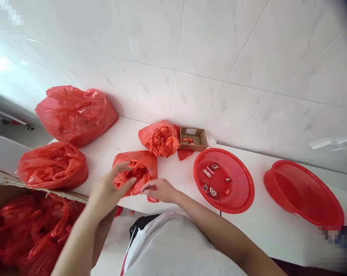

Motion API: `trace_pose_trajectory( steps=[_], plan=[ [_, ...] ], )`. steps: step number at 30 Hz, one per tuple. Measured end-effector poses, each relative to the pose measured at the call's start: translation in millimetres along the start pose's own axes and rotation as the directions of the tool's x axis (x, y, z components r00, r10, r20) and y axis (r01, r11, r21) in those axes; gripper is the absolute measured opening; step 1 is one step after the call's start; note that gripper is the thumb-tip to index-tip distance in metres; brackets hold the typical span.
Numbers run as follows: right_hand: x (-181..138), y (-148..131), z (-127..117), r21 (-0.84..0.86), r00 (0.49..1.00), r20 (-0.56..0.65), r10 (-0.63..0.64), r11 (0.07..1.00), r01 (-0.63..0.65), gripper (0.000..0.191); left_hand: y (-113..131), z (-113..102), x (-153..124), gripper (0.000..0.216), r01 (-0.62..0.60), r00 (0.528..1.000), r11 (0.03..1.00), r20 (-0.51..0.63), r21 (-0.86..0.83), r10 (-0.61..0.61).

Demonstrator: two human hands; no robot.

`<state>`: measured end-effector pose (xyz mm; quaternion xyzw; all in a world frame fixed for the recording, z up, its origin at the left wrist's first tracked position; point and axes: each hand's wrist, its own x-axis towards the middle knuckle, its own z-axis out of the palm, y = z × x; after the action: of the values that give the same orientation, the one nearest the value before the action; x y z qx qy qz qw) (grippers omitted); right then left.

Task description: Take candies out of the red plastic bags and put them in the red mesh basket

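Note:
A red plastic bag [138,168] lies crumpled on the white table [173,180] right in front of me. My left hand [111,188] rests on the bag's left side, fingers curled into its folds. My right hand [158,189] pinches the bag's lower right edge with its fingers together. A second crumpled red bag [159,138] sits just behind it. To the right stands a round red mesh basket [242,180] with several small wrapped sweets [212,191] in it.
A small open cardboard box [194,138] sits behind the bags. Two full red bags [75,113] [51,165] lie at the left. A large cardboard box [6,188] of red bags [32,234] stands at lower left. Another red basket [302,193] leans at the right.

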<state>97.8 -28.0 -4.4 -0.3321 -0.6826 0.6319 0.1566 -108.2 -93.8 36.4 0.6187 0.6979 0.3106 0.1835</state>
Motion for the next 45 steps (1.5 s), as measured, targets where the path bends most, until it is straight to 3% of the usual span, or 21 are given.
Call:
trace_pose_trajectory(
  steps=[3,5,9,12,17,22,25,27,28,30,32,35,38,40,42,45],
  plan=[
    [-23,-33,-36,0.449,0.985,-0.156,-0.071,0.883,0.134,0.015,-21,46,-6,0.060,-0.064,0.994,0.990,0.091,0.123,0.053],
    [-39,-47,-56,0.582,0.968,-0.247,-0.045,0.792,0.185,0.015,-32,85,-10,0.072,-0.090,0.993,0.974,0.089,0.208,0.073],
    [-73,-49,-76,0.570,0.916,-0.401,0.002,0.784,0.248,0.014,-40,146,-7,0.075,-0.134,0.991,0.945,0.040,0.298,0.128],
    [-101,-37,-80,0.559,0.844,-0.534,0.044,0.767,0.314,0.012,-49,165,7,0.066,-0.101,0.993,0.909,0.102,0.404,0.065],
    [-145,-18,-91,0.511,0.736,-0.670,0.092,0.777,0.368,0.007,-85,146,49,0.054,-0.046,0.986,0.868,0.160,0.494,-0.039],
    [-161,-7,-87,0.475,0.733,-0.671,0.112,0.824,0.309,0.006,-96,109,69,0.045,-0.037,0.980,0.847,0.185,0.530,-0.074],
    [-159,-7,-78,0.396,0.741,-0.662,0.109,0.891,0.223,0.008,-69,96,47,0.049,0.049,0.986,0.854,0.110,0.519,-0.123],
    [-155,-11,-72,0.365,0.767,-0.633,0.106,0.915,0.175,0.011,-35,93,22,0.053,0.139,0.990,0.919,-0.025,0.370,-0.140],
    [-152,-14,-69,0.357,0.788,-0.607,0.100,0.920,0.159,0.013,-15,94,10,0.060,0.096,0.995,0.960,-0.027,0.262,-0.092],
    [-142,-21,-61,0.324,0.842,-0.534,0.072,0.938,0.125,0.017,28,100,-11,0.069,-0.029,0.991,1.000,0.131,-0.011,0.030],
    [-130,-28,-51,0.217,0.892,-0.451,0.014,0.972,0.094,0.023,64,113,-22,0.073,-0.034,0.939,0.971,0.326,-0.238,0.112],
    [-114,-35,-38,-0.062,0.919,-0.370,-0.134,0.991,0.119,0.035,92,129,-21,0.043,0.131,0.907,0.869,0.411,-0.477,0.089],
    [-105,-30,-35,-0.224,0.864,-0.438,-0.251,0.960,0.165,0.040,93,133,-10,0.026,0.381,0.883,0.702,0.463,-0.602,-0.082],
    [-100,-19,-40,-0.198,0.789,-0.577,-0.210,0.973,0.115,0.031,88,130,-5,0.027,0.485,0.860,0.553,0.482,-0.677,-0.164],
    [-94,-2,-45,-0.151,0.757,-0.642,-0.123,0.988,0.032,0.020,85,128,-4,0.029,0.550,0.834,0.386,0.511,-0.740,-0.209],
    [-84,27,-49,-0.211,0.834,-0.549,-0.047,0.974,-0.085,0.022,84,128,-7,0.025,0.601,0.794,0.176,0.556,-0.780,-0.244]
  ],
)
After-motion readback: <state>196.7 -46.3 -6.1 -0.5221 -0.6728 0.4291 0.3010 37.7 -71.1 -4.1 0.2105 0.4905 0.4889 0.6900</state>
